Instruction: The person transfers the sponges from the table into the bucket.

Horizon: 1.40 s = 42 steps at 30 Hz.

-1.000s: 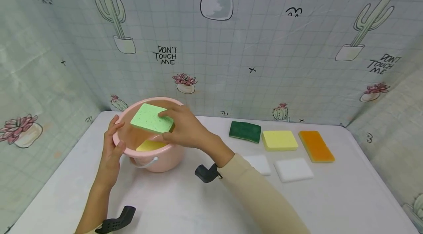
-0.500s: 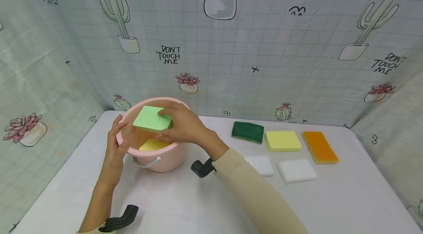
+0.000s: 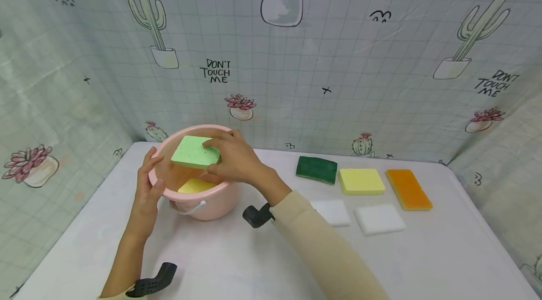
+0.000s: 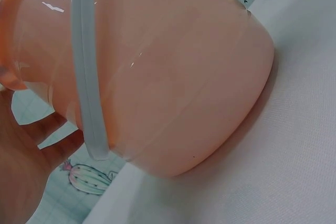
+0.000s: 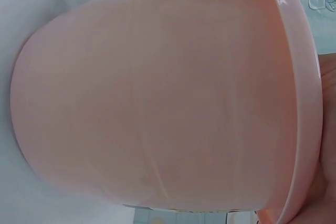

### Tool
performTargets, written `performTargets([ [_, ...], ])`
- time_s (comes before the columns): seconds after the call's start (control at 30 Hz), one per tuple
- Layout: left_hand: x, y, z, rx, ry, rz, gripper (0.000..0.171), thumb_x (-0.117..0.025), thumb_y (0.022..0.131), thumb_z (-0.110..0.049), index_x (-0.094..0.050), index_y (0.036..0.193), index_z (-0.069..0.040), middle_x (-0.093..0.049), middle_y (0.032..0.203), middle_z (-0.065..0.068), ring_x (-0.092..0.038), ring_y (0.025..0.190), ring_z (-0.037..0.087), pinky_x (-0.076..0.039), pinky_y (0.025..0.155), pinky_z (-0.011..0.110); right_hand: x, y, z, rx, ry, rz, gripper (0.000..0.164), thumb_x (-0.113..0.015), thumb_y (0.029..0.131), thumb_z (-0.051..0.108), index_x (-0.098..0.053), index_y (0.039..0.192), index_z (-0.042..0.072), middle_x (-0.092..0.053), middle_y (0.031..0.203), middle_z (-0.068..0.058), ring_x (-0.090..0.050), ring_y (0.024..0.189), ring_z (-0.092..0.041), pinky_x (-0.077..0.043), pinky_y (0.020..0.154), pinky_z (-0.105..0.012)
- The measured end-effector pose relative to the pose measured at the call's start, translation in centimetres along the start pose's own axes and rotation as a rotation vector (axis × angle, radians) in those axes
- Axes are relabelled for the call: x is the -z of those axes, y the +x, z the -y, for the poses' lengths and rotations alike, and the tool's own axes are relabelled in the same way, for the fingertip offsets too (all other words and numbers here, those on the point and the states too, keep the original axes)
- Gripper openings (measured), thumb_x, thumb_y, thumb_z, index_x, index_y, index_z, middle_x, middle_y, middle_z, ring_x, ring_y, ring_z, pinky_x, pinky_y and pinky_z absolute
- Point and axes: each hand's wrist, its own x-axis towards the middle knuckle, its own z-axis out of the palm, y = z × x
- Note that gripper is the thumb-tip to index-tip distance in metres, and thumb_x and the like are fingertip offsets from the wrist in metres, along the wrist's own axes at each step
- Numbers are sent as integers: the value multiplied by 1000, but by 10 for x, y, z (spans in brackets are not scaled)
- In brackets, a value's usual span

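In the head view a pink bucket [image 3: 222, 202] stands at the left of the table. My left hand [image 3: 146, 199] holds its left side, thumb and fingers at the rim; in the left wrist view, fingers [image 4: 60, 148] lie along the outer wall. My right hand [image 3: 233, 156] reaches over the bucket's right rim and grips a light green sponge [image 3: 192, 150] by its right end, within the bucket's mouth. Below it a yellow sponge [image 3: 195, 185] lies inside the bucket. In the right wrist view, the bucket's wall [image 5: 157, 98] fills most of the picture and hides the green sponge.
To the right lie a dark green scouring pad [image 3: 316, 169], a pale yellow sponge [image 3: 361, 181], an orange-topped sponge [image 3: 408, 189] and two white sponges [image 3: 378, 219]; my right sleeve [image 3: 315, 236] partly covers one. A printed cloth [image 3: 271, 65] hangs behind the white table [image 3: 237, 262].
The green sponge in my right hand has sunk slightly lower into the bucket's mouth over the last second. My left hand keeps its place at the rim. The view has shifted slightly.
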Motion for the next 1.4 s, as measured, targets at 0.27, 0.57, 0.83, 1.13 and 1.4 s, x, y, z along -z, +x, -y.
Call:
performTargets([
  [0.27, 1, 1, 1, 3, 30, 7, 54, -40, 95, -22, -27, 147, -19, -5, 157, -15, -14, 142, 21, -21, 107, 61, 0, -1, -1, -2, 1, -17, 53, -69, 77, 27, -62, 129, 19, -47, 142, 0, -37, 117, -22, -42, 83, -25],
  [0.57, 3, 1, 2, 7, 35, 1, 55, -40, 95, -22, -26, 148, -21, -4, 157, -16, -14, 142, 21, -21, 106, 63, 0, -1, 0, 5, -51, -16, 53, -69, 79, 28, -60, 131, 17, -46, 142, -3, -36, 119, -24, -42, 90, -28],
  [0.83, 2, -1, 1, -5, 10, -3, 55, -40, 95, -23, -27, 148, -20, -6, 157, -16, -15, 142, 21, -22, 109, 57, 2, -3, -3, 57, -15, -9, 53, -66, 80, 19, -59, 132, 14, -49, 141, -5, -34, 128, -27, -36, 99, -32],
  [1.13, 2, -1, 4, 4, 7, 5, 55, -39, 95, -23, -25, 149, -21, -4, 157, -16, -15, 142, 20, -19, 108, 61, 8, -17, -9, 83, 179, -55, 49, -62, 83, 13, -58, 132, 11, -43, 144, -10, -29, 129, -30, -36, 100, -39],
  [1.4, 3, -1, 4, -3, 15, 1, 55, -38, 95, -23, -25, 149, -20, -5, 157, -15, -15, 142, 19, -19, 109, 59, 12, -41, -19, 136, 295, -190, 49, -61, 81, 6, -59, 129, 8, -48, 139, -11, -31, 125, -27, -36, 98, -41],
])
